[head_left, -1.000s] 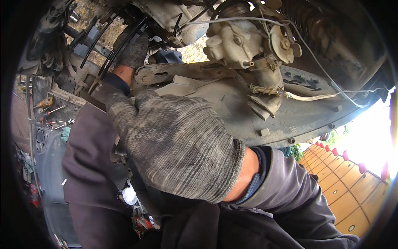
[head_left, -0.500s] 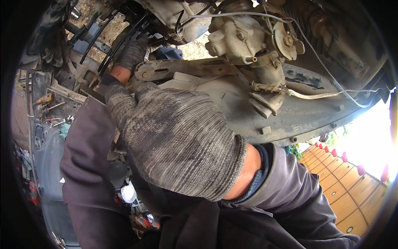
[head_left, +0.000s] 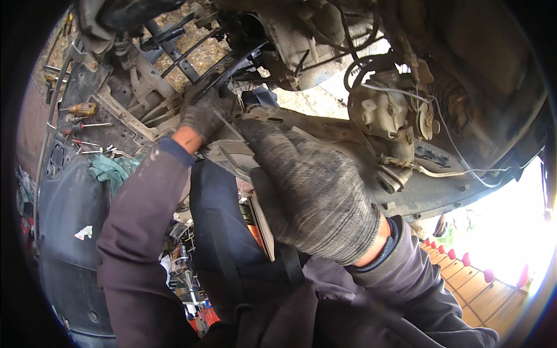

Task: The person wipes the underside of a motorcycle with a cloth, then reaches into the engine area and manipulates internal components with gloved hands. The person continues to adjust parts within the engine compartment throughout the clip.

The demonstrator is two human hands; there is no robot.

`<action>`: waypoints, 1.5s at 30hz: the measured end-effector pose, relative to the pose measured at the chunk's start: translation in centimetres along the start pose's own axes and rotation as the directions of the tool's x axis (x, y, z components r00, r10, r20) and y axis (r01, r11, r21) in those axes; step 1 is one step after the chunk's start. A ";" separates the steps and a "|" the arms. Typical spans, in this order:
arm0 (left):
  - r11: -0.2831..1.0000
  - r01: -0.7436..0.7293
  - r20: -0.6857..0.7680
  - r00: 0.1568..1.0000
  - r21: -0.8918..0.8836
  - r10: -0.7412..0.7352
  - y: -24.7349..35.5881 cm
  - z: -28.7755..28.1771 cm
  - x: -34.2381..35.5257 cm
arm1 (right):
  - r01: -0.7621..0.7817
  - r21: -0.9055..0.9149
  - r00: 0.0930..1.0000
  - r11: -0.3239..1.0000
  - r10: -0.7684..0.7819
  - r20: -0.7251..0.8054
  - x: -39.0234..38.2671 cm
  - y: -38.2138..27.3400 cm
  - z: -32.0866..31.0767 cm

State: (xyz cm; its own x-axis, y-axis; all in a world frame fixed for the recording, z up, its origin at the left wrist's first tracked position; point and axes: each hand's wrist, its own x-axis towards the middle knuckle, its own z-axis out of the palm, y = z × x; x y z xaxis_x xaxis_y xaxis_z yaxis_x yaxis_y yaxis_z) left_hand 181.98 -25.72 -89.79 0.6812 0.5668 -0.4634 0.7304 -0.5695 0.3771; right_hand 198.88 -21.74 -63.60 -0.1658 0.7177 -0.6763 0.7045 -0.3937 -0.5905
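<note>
My left hand (head_left: 204, 111), in a grey knitted glove, reaches into the engine bay beside a long black curved bar or hose (head_left: 235, 65). Its fingers are partly hidden. Nearer to me, my right hand (head_left: 319, 194) wears a matching glove, with its back up and its fingers curled. From its fingertips a thin flat strip (head_left: 231, 124) runs toward my left hand. Below the right thumb shows a flat pale edge (head_left: 261, 226); whether it joins the strip, I cannot tell. A dusty metal housing (head_left: 382, 110) sits to the right, with a pale wire (head_left: 452, 136) hanging past it.
Along the left ledge lie a yellow-handled screwdriver (head_left: 84, 109), a red-handled one (head_left: 75, 126) and a green cloth (head_left: 110, 168). A dark curved body panel (head_left: 75, 232) stands at the left. Several tools (head_left: 188, 272) lie below. Orange tiles (head_left: 487, 293) show at the lower right.
The whole view has shifted, so the engine parts sit lower and further right. My right hand has moved farther in, and more of the thin strip shows. My left hand stays in the engine bay.
</note>
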 end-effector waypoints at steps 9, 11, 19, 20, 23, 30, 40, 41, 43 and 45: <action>0.835 0.355 0.190 0.934 -0.420 -0.302 -5.6 -10.2 -6.0 | -0.067 -0.001 0.998 0.998 0.067 0.003 0.8 0.1 0.4; 0.786 0.455 0.096 0.883 -0.418 -0.460 -6.8 -10.6 -6.8 | -0.062 -0.021 0.998 0.998 0.062 -0.015 1.0 0.0 0.5; 0.540 0.551 -0.017 0.689 -0.636 -0.724 -8.3 -6.2 -7.4 | -0.137 -0.049 0.983 0.989 0.142 0.119 2.0 -1.0 0.6; 0.494 0.582 0.025 0.664 -0.646 -0.748 -8.2 -5.7 -7.0 | -0.127 -0.055 0.983 0.990 0.133 0.126 2.3 -1.1 0.7; 0.587 0.569 0.176 0.787 -0.576 -0.591 -8.0 -4.6 -4.7 | -0.238 -0.071 0.956 0.969 0.246 0.161 3.0 -1.3 0.9; 0.742 0.274 0.205 0.961 -0.613 -0.185 -8.7 0.6 1.4 | -0.296 -0.111 0.931 0.949 0.313 0.189 4.8 -1.4 0.3; 0.661 0.119 0.065 0.992 -0.741 -0.106 -5.9 2.5 7.3 | 0.058 -0.485 0.969 0.872 0.068 0.238 7.8 0.9 0.8; 0.614 0.079 -0.014 0.989 -0.785 -0.145 -5.6 2.6 7.3 | -0.090 -0.407 0.963 0.909 0.184 0.196 7.9 0.8 0.8; 0.646 0.062 -0.047 0.987 -0.761 -0.150 -5.2 2.8 7.6 | 0.180 -0.594 0.963 0.784 -0.017 0.270 8.6 1.0 0.8; 0.548 0.160 0.010 0.964 -0.821 -0.267 -5.0 3.2 7.8 | 0.304 -0.718 0.942 0.627 -0.086 0.324 9.3 1.1 0.4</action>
State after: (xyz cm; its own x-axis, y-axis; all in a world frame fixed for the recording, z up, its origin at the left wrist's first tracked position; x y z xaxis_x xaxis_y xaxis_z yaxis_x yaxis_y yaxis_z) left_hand 183.50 -20.40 -97.87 0.4612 0.6923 -0.5550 0.5506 0.2672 0.7909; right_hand 197.82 -15.69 -70.71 -0.4406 0.5236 -0.7292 0.8861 0.3838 -0.2598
